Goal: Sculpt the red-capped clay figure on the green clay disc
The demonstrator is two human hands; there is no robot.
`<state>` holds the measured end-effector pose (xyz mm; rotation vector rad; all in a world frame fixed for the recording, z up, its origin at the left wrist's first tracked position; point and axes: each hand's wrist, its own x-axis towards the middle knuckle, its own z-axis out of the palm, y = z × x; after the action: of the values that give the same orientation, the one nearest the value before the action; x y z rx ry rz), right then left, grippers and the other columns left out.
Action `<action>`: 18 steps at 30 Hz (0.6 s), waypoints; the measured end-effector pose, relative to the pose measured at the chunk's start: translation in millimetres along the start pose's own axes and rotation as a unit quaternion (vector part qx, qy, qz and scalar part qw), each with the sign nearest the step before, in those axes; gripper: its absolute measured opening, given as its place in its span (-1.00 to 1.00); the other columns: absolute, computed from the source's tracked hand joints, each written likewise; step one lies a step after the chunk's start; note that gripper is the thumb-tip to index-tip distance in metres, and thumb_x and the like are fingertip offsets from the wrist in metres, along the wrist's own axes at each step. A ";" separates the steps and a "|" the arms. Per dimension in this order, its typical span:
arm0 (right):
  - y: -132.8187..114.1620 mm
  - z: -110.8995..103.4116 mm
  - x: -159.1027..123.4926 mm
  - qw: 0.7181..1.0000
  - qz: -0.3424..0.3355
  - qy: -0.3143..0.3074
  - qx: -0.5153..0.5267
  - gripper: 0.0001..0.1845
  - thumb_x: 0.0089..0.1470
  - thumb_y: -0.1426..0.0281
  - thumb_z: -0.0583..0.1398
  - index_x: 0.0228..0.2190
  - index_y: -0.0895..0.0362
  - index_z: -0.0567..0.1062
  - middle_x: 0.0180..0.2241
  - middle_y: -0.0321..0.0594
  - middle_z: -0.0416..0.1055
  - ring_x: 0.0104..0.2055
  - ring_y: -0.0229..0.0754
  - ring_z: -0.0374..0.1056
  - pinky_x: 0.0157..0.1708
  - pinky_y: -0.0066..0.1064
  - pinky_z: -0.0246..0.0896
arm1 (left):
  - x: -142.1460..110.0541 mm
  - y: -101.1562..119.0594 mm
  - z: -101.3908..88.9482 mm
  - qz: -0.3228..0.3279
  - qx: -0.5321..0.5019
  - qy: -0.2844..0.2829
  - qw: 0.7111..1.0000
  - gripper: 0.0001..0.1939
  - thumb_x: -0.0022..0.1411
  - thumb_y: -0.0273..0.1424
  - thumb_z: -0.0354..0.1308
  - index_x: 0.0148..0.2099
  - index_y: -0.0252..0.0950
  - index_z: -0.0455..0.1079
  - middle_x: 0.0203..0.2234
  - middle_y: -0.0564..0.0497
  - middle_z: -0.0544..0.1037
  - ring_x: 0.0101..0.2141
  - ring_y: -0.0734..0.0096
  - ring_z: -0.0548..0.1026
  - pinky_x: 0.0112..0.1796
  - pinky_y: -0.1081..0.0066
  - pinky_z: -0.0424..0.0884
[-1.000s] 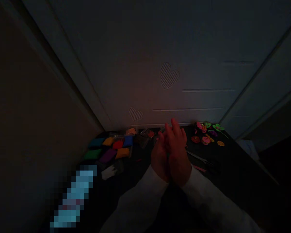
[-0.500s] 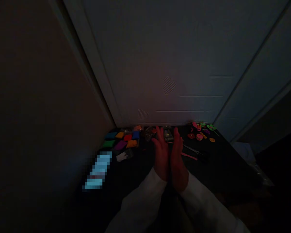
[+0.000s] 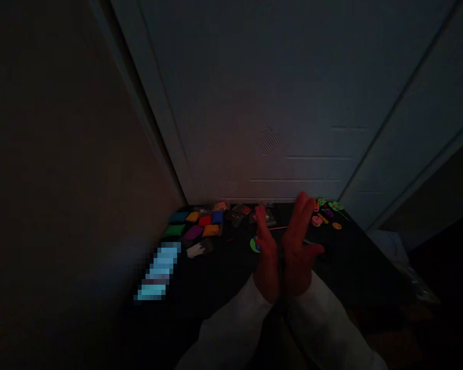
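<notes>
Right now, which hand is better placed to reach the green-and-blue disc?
Left, probably: the left hand partly covers the green-and-blue disc in this view, while the right hand sits beyond it, farther right. Neither visibly holds anything. Too dark to judge depth well.

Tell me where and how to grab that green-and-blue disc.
I'd try pinching the green-and-blue disc by its curved left rim, coming from the left: it looks flat, and the left hand hides its right part from view.

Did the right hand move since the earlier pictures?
Yes: the right hand has shifted rightward in the view, nearer to the small round yellow piece on the dark table.
</notes>
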<state>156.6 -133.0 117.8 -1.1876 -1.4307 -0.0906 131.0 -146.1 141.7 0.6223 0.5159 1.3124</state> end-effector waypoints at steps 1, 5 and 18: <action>-0.4 -5.3 3.0 1.000 -0.001 0.001 0.002 -0.38 0.19 0.26 -0.13 0.20 -0.08 -0.32 0.22 -0.08 -0.10 0.25 0.04 -0.17 -0.09 0.10 0.12 | -0.5 -0.9 0.5 0.011 0.010 0.006 1.000 -0.52 0.27 -0.15 -0.23 0.22 0.00 -0.01 0.22 0.18 0.03 0.23 0.38 -0.24 0.09 0.25 0.12; -8.6 -14.1 8.8 1.000 -0.026 -0.013 0.007 -0.44 0.20 0.21 -0.20 0.20 -0.10 -0.24 0.16 -0.10 0.09 0.20 -0.03 -0.02 -0.13 0.00 0.20 | -2.7 0.3 -2.2 0.042 0.043 0.011 0.998 -0.51 0.25 -0.11 -0.19 0.22 0.01 -0.02 0.23 0.09 0.02 0.23 0.28 -0.18 0.10 0.12 0.07; 7.3 -8.8 -5.3 0.999 -0.014 -0.017 -0.049 -0.71 0.10 0.29 0.09 -0.10 0.02 0.34 -0.02 -0.16 0.26 -0.06 -0.15 0.25 -0.15 -0.23 0.24 | 4.9 7.0 -7.5 0.023 0.063 0.022 0.998 -0.66 0.23 -0.30 -0.01 0.06 -0.16 0.22 0.10 -0.08 0.19 0.04 0.21 0.23 0.01 0.10 0.19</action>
<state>166.4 -138.4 112.0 -1.2548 -1.4859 -0.1619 121.9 -139.4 140.9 0.7141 0.6268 1.3466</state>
